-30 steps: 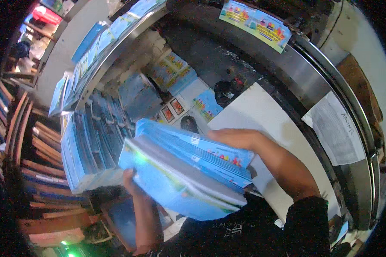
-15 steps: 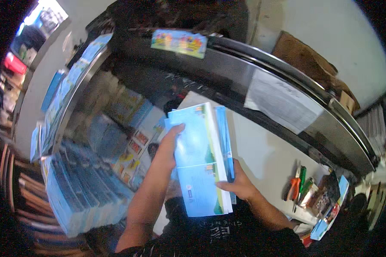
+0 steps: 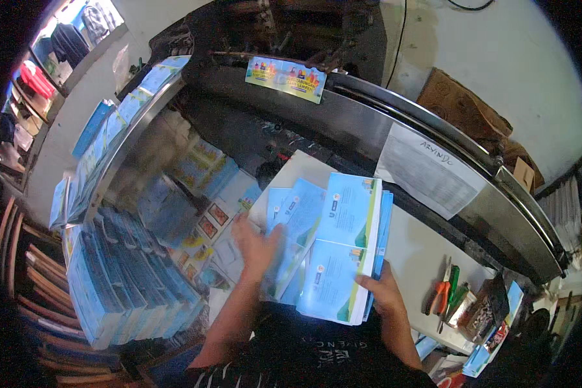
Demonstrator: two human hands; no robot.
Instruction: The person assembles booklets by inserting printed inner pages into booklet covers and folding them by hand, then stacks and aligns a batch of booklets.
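Observation:
My right hand [image 3: 383,288] grips a stack of blue booklets [image 3: 343,223] by its right edge, thumb on the top cover. Each cover has a green strip along one side, and the stack leans over the white board [image 3: 407,252]. To the left of it, more blue booklets [image 3: 290,205] lie fanned on the board, partly hidden beneath the stack. Beside these, my left hand [image 3: 255,246] is slightly blurred, holds nothing, and has its fingers apart.
Bundled blue stacks [image 3: 119,291] fill the lower left. A metal rail [image 3: 129,126] carrying booklets curves behind them. Orange-handled pliers [image 3: 441,294] and a small open box [image 3: 485,310] sit on the right. A paper sheet [image 3: 427,171] hangs on the metal bar.
My left hand has let go of the stack and moved down and left. The stack has shifted right in my right hand, and the fanned booklets now show on the board.

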